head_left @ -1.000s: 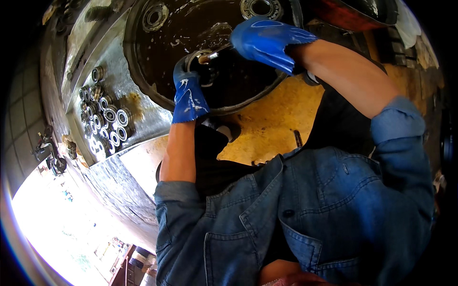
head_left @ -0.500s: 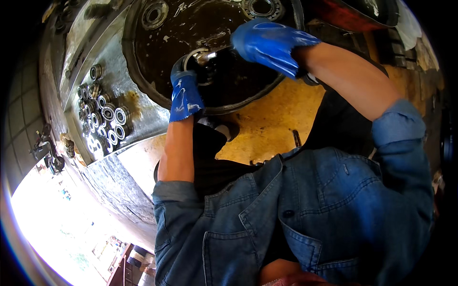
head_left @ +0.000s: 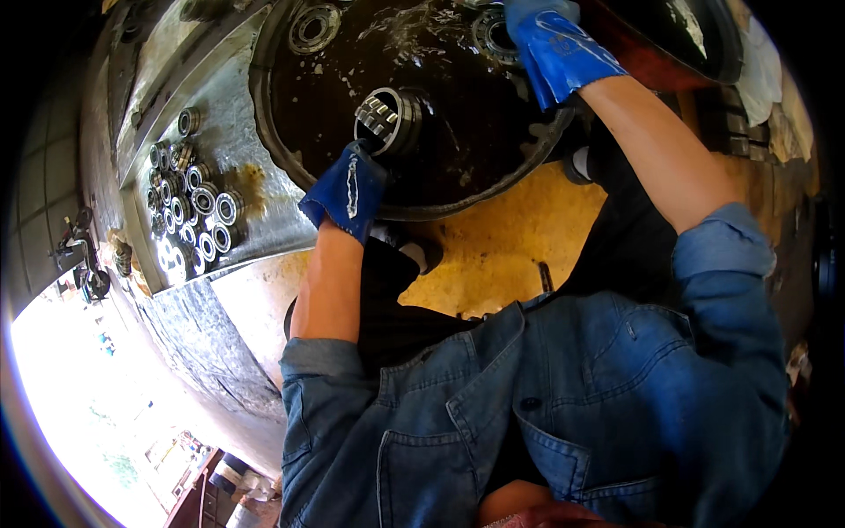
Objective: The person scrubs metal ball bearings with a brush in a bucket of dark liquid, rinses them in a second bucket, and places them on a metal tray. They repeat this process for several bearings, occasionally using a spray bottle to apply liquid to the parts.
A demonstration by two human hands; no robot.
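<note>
A roller bearing (head_left: pixel 407 119), its shiny rollers showing inside the ring, is tilted up over the dark liquid in a round basin (head_left: pixel 264 114). My left hand (head_left: pixel 348 187), in a blue rubber glove, grips its near left edge; the fingertips are partly hidden in shadow. Off to the far right, my right hand (head_left: pixel 563 51) in the same kind of glove reaches to the top edge of the view. Its fingers are mostly out of sight, so what it holds, if anything, does not show. Close to it lies another bearing (head_left: pixel 495 35) in the basin.
One more large bearing (head_left: pixel 314 29) lies at the basin's far left. Several small bearings (head_left: pixel 202 201) are grouped on a metal tray (head_left: pixel 264 189) to the left. A dark, red-sided container (head_left: pixel 656 53) stands at the far right. Yellow floor (head_left: pixel 493 242) shows below the basin.
My right hand has drawn away from the held bearing, toward the far right. The bearing in my left hand has turned, so its inner rollers show more. The view has shifted slightly.
</note>
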